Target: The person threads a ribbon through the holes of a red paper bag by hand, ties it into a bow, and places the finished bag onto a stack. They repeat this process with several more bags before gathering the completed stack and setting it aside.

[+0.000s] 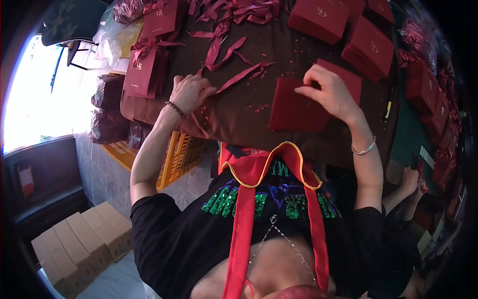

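Observation:
My left hand (191, 92), a beaded bracelet at its wrist, is closed at the near end of a dark red ribbon (244, 77) lying across the brown cloth. My right hand (328, 92) wears a silver bangle and bends over a flat dark red paper bag (294, 109), thumb and fingertips pinched at its upper part. Part of that bag is hidden under the hand. Behind it, another red bag (343, 74) shows at the upper right. More loose ribbons (219, 30) lie tangled beyond my left hand.
Stacked red bags (318, 20) stand at the back right, ribboned bags (142, 72) at the left. A yellow marker (387, 110) lies near the right edge. Below are a yellow crate (179, 154) and cardboard boxes (79, 239). Another person's hands (411, 182) are at the right.

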### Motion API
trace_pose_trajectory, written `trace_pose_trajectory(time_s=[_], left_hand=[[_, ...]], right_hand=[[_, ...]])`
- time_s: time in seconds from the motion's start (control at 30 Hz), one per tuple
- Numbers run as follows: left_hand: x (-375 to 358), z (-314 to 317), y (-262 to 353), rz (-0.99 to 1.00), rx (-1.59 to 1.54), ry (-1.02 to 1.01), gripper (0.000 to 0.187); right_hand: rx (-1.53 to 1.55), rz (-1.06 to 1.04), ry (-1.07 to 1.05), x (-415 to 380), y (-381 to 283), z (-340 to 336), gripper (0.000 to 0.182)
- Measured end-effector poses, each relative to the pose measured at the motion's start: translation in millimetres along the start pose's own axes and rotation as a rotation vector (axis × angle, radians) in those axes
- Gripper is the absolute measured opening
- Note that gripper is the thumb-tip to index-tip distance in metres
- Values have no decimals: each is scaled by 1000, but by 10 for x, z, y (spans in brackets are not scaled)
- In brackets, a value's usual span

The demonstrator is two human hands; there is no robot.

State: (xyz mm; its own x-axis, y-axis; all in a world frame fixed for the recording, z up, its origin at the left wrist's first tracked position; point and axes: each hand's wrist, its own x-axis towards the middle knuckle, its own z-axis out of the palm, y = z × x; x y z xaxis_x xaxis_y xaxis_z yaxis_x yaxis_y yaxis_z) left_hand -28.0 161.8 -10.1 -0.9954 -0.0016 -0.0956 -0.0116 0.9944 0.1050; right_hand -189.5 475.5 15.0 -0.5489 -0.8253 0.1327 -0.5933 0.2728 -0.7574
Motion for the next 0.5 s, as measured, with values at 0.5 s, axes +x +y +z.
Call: trace_pose_trajectory(time_s=[0.5], left_hand=[[1209, 488, 562, 9, -509, 470, 10]], right_hand=[[67, 246, -58, -106, 181, 632, 24]])
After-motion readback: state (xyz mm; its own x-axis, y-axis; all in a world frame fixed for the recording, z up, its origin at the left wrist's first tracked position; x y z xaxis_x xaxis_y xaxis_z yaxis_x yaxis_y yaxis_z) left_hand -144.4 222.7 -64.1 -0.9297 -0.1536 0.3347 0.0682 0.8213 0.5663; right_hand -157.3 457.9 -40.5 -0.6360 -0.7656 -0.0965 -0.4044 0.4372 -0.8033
